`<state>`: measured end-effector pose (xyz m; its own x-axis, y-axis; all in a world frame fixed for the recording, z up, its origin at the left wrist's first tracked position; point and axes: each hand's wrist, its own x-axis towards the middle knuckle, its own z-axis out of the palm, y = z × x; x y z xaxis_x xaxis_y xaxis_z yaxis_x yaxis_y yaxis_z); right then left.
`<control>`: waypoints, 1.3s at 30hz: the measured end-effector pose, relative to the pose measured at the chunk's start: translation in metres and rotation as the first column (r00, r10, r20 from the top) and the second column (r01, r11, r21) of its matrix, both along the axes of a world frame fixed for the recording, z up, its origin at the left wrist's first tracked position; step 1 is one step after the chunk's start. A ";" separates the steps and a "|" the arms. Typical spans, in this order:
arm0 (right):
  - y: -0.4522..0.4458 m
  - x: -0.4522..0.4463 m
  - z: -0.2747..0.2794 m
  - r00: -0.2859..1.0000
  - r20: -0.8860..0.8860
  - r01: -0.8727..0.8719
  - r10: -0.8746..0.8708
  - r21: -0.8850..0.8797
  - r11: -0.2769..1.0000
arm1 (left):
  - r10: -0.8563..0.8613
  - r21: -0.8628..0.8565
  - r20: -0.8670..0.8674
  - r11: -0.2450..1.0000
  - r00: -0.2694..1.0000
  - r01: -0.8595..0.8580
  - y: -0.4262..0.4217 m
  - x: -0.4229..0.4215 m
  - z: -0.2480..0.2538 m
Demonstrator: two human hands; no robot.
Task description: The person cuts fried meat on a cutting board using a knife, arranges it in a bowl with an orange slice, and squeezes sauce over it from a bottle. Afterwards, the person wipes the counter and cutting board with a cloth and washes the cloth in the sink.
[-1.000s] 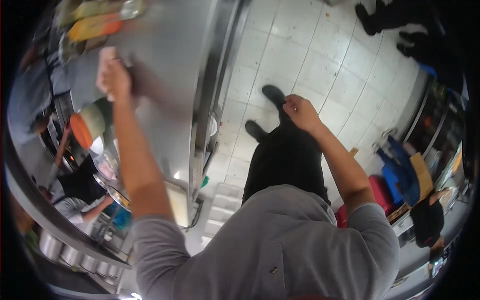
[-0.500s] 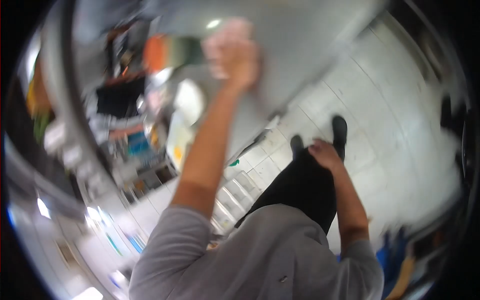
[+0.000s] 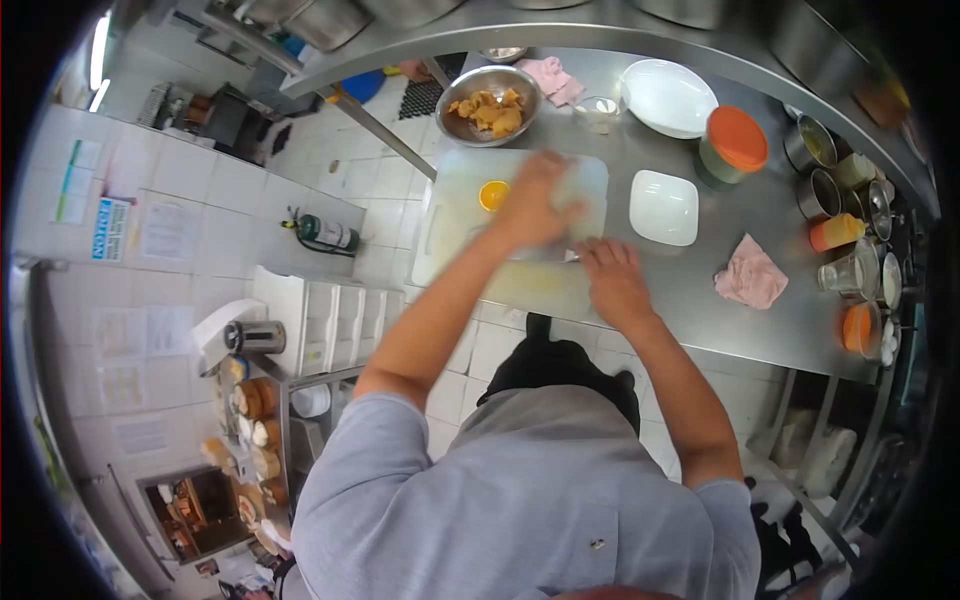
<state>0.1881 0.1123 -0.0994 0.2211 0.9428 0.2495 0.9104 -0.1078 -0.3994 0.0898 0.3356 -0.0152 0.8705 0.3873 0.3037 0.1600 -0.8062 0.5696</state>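
Observation:
My left hand (image 3: 540, 205), its fingers smeared by motion, is over the pale cutting board (image 3: 435, 245). Beside it on the board lies a halved orange (image 3: 493, 195), cut face up. At the board's lower right edge my right hand (image 3: 613, 280) has its fingers bent together beside a small pale thing (image 3: 572, 255), too unclear to name. A white square bowl (image 3: 664, 208) stands right of both hands. Farther right, a crumpled pink cloth (image 3: 750, 275) rests on the steel table (image 3: 690, 315). Behind the board is a metal bowl (image 3: 455, 127) of orange-brown chunks.
An orange-lidded tub (image 3: 735, 145) and a white oval dish (image 3: 668, 97) stand toward the back, near another pink cloth (image 3: 552, 80). Pots and a squeeze bottle (image 3: 838, 232) line the right side. A metal shelf (image 3: 600, 42) spans overhead. White drawers (image 3: 330, 325) stand at left.
My view has swung round to the cutting board. The left hand has left the pink cloth and moved over the board. My right hand has risen from beside my leg to the board's edge.

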 end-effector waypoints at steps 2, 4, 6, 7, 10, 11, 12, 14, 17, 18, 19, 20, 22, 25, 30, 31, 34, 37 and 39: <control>0.020 -0.012 -0.012 0.994 0.105 -0.029 0.039 -0.096 0.995 | 0.188 0.087 0.011 0.978 0.982 -0.188 0.097 -0.019 -0.006; 0.032 -0.018 -0.009 0.992 0.124 0.041 -0.005 -0.283 0.958 | 0.279 0.229 -0.066 0.939 0.958 -0.257 0.176 -0.017 -0.011; 0.031 -0.034 0.039 0.994 0.081 0.096 -0.070 -0.373 0.923 | 0.275 0.275 -0.120 0.933 0.954 -0.234 0.237 0.002 -0.034; 0.029 -0.043 0.062 0.991 0.031 0.134 -0.134 -0.423 0.896 | 0.200 0.384 -0.133 0.913 0.971 -0.136 0.261 0.016 -0.046; -0.002 -0.064 0.092 0.961 -0.036 0.242 -0.275 -0.377 0.894 | 0.101 0.469 -0.245 0.883 0.964 0.026 0.278 0.037 -0.061; -0.012 -0.069 0.093 0.939 -0.114 0.254 -0.325 -0.407 0.878 | 0.089 0.471 -0.349 0.877 0.933 0.092 0.279 0.042 -0.062; -0.021 -0.076 0.090 0.894 -0.171 0.301 -0.415 -0.456 0.837 | 0.074 0.417 -0.419 0.901 0.905 0.119 0.281 0.049 -0.065; -0.030 -0.082 0.086 0.791 -0.231 0.330 -0.567 -0.620 0.712 | 0.068 0.438 -0.439 0.887 0.896 0.147 0.280 0.049 -0.071; -0.034 -0.081 0.086 0.756 -0.283 0.332 -0.590 -0.611 0.719 | 0.057 0.455 -0.389 0.880 0.920 0.138 0.275 0.040 -0.076; -0.034 -0.081 0.089 0.735 -0.343 0.339 -0.585 -0.561 0.755 | 0.059 0.437 -0.301 0.896 0.952 0.083 0.274 0.035 -0.077; -0.033 -0.081 0.088 0.734 -0.347 0.334 -0.583 -0.563 0.756 | 0.061 0.436 -0.306 0.896 0.950 0.083 0.275 0.033 -0.076; -0.033 -0.081 0.087 0.707 -0.371 0.352 -0.602 -0.555 0.754 | 0.046 0.372 -0.326 0.924 0.944 0.084 0.275 0.034 -0.071; -0.043 -0.078 0.075 0.700 -0.378 0.364 -0.606 -0.541 0.758 | 0.058 0.345 -0.251 0.938 0.966 0.034 0.274 0.032 -0.072; -0.041 -0.063 0.080 0.712 -0.377 0.310 -0.593 -0.588 0.747 | 0.159 0.139 -0.011 0.978 0.987 -0.156 0.250 0.001 -0.036; -0.019 -0.033 0.091 0.915 -0.221 0.183 -0.339 -0.521 0.834 | 0.100 -0.586 -0.083 0.800 0.991 -0.130 0.164 -0.082 -0.016; -0.007 -0.026 0.093 0.917 -0.231 0.169 -0.325 -0.514 0.841 | 0.040 -0.675 -0.235 0.712 0.971 -0.193 0.146 -0.099 -0.035; 0.032 -0.012 0.088 0.963 -0.190 0.076 -0.193 -0.494 0.866 | -0.020 -0.799 -0.283 0.558 0.959 -0.224 0.076 -0.129 -0.091; 0.074 -0.007 0.086 0.974 -0.155 0.050 -0.163 -0.557 0.829 | 0.092 -0.722 -0.246 0.647 0.965 -0.246 0.044 -0.129 -0.109; 0.088 -0.004 0.083 0.982 -0.150 0.023 -0.117 -0.517 0.856 | 0.209 -0.620 -0.232 0.721 0.950 -0.310 0.032 -0.132 -0.094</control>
